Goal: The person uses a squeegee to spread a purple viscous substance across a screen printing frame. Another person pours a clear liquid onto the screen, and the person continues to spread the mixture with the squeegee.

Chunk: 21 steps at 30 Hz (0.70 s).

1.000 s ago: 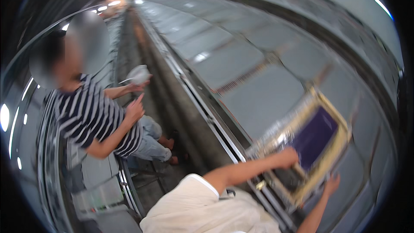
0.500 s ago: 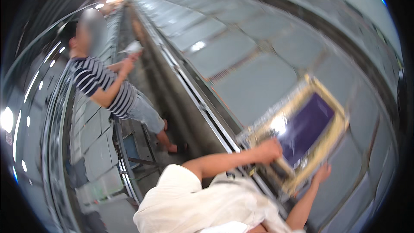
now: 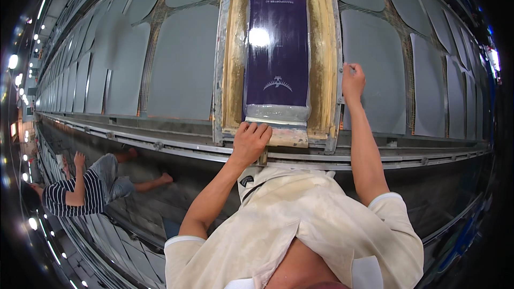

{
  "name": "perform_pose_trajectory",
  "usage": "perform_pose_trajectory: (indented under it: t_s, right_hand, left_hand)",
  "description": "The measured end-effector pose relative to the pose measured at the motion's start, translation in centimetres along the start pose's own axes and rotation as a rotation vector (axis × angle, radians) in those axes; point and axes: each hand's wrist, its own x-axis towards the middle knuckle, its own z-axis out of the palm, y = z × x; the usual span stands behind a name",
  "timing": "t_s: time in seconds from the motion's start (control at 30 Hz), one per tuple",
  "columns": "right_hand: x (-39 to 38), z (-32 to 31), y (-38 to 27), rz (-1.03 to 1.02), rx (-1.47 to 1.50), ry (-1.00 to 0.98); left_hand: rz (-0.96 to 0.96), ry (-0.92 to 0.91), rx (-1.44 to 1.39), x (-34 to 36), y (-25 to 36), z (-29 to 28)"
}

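Observation:
A screen printing frame (image 3: 227, 48) with taped, yellowish inner borders lies in front of me on the long table. Its printing window (image 3: 277, 37) is dark purple, with a pale winged emblem near my end. My left hand (image 3: 251, 142) is closed over a squeegee (image 3: 289, 138) at the near end of the frame. Just ahead of the squeegee's blade, a band of pale, wet ink (image 3: 281, 112) lies across the mesh. At the frame's right side my right hand (image 3: 353, 83) has its fingers curled in against the outer edge; the fingertips are partly hidden.
Grey flat panels (image 3: 179, 64) lie in rows along the table on both sides of the frame. A metal rail (image 3: 407, 165) runs along the table's near edge. To the left, a person in a striped shirt (image 3: 80, 192) stands in the aisle.
My view has swung round, so the frame now lies straight ahead instead of at the right. My left hand stays on the squeegee at the near end, my right hand beside the frame.

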Motion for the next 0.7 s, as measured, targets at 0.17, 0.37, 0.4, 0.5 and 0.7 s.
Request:
perform_pose_trajectory:
  t_s: [0.17, 0.37, 0.4, 0.5, 0.7]
  right_hand:
    - [-0.5, -0.1, -0.1, 0.064, -0.013, -0.025]
    - [-0.4, 0.7, -0.5, 0.034, -0.009, -0.058]
    - [-0.5, 0.1, -1.3, 0.088, -0.019, -0.070]
    - [-0.5, -0.2, -1.3, 0.134, -0.025, -0.074]
    - [-0.7, -0.2, -0.8, 0.020, 0.024, -0.011]
  left_hand:
    - [0.025, 0.060, 0.063, 6.0, -5.3, 1.3]
    - [0.004, 0.144, 0.116, 20.0, -17.1, 4.1]
    - [0.004, 0.149, 0.132, 23.0, -18.7, 4.5]
    - [0.051, 0.148, 0.171, 31.1, -23.0, 4.8]
    - [0.044, 0.069, 0.086, 37.2, -24.8, 1.3]
